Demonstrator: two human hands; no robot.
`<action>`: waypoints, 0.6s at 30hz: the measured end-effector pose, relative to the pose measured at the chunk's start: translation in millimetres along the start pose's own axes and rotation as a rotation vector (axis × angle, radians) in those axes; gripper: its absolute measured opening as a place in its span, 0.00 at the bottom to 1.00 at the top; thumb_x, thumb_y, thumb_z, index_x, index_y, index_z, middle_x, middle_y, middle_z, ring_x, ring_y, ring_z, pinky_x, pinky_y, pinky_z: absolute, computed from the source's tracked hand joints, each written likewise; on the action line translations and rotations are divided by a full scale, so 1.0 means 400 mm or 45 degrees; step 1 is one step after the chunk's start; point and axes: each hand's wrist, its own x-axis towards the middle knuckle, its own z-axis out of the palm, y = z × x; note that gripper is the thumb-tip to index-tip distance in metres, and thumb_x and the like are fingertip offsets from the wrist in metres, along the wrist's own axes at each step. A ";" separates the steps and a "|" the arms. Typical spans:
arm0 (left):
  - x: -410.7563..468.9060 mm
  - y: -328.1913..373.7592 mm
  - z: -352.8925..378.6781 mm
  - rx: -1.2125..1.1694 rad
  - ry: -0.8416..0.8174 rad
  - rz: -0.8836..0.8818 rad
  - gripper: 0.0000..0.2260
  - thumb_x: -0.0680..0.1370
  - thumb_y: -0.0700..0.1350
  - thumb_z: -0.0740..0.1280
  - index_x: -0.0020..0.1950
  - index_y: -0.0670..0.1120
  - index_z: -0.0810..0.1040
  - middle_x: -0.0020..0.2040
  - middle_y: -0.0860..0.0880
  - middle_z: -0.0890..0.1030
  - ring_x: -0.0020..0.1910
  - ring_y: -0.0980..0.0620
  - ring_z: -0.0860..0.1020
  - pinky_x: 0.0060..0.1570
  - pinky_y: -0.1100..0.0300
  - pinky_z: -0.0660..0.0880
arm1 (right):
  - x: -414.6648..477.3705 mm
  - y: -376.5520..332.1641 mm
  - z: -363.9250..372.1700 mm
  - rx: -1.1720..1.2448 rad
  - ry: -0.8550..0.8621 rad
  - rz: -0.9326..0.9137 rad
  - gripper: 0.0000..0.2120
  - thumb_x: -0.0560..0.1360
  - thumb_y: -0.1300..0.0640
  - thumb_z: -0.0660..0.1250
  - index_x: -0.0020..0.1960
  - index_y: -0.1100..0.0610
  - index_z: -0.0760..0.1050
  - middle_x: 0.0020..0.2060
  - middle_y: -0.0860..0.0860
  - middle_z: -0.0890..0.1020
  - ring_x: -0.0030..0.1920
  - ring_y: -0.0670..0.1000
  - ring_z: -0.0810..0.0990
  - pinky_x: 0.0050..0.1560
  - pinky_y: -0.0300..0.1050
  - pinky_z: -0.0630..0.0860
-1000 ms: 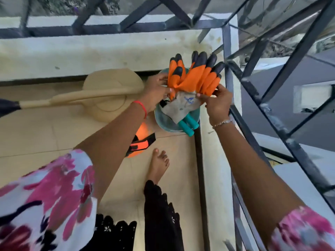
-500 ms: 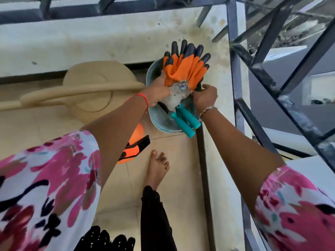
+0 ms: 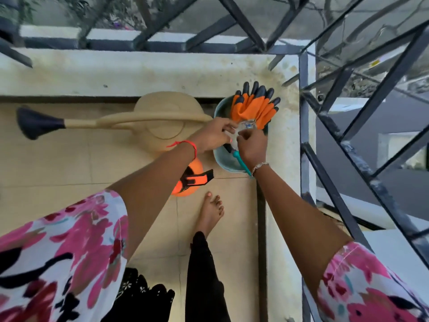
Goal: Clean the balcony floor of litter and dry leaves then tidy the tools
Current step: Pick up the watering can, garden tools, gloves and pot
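The pair of orange gloves (image 3: 254, 108) with black fingertips stands in the teal bucket (image 3: 224, 160). The glove fingers point up and lean over the far rim. The pale cuffs (image 3: 246, 125) point down into the bucket.

Left hand (image 3: 212, 135): fingers curled, fingertips pinching the cuffs from the left side. Right hand (image 3: 251, 145): fingers curled into a loose fist, gripping the cuffs from the right side. Both hands meet over the bucket opening and hide most of its inside.

A teal tool handle (image 3: 241, 162) projects from the bucket, passes under the right wrist and extends over the near rim. The tool head is hidden.

The bucket sits on the tiled floor (image 3: 58, 163) in the corner, touching or just beside the low stained wall (image 3: 139, 70) behind it and the raised kerb (image 3: 281, 182) on its right. A dark metal railing (image 3: 304, 112) rises from the wall and kerb.

A tan watering can (image 3: 162, 112) stands just beside the bucket on the left. Its long spout runs left and ends in a black rose (image 3: 34, 123). An orange container (image 3: 188, 191) with a black strap lies on the floor near the bucket, partly hidden by the left forearm. One bare foot (image 3: 210, 212) stands on the tiles just in front of the bucket.

A red thread (image 3: 190, 145) circles the left wrist and a bracelet (image 3: 260, 165) circles the right wrist.
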 end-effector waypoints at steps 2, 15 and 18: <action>-0.049 0.017 -0.054 0.146 0.071 0.063 0.18 0.73 0.27 0.62 0.63 0.36 0.73 0.59 0.37 0.77 0.57 0.46 0.76 0.51 0.64 0.70 | -0.042 -0.053 0.009 -0.006 0.055 -0.092 0.12 0.74 0.62 0.61 0.48 0.68 0.81 0.46 0.62 0.83 0.50 0.59 0.79 0.50 0.44 0.71; -0.657 -0.183 -0.455 0.135 0.623 0.195 0.12 0.74 0.28 0.62 0.54 0.35 0.79 0.49 0.41 0.81 0.40 0.60 0.76 0.39 0.73 0.69 | -0.526 -0.442 0.301 -0.035 -0.131 -0.563 0.12 0.71 0.60 0.61 0.39 0.67 0.79 0.37 0.64 0.81 0.40 0.62 0.79 0.43 0.49 0.68; -0.780 -0.303 -0.563 0.065 0.801 0.139 0.12 0.73 0.27 0.61 0.53 0.34 0.79 0.49 0.39 0.82 0.41 0.56 0.76 0.40 0.75 0.69 | -0.621 -0.494 0.430 -0.178 -0.347 -0.686 0.10 0.72 0.61 0.62 0.39 0.66 0.80 0.38 0.61 0.82 0.41 0.61 0.80 0.43 0.45 0.66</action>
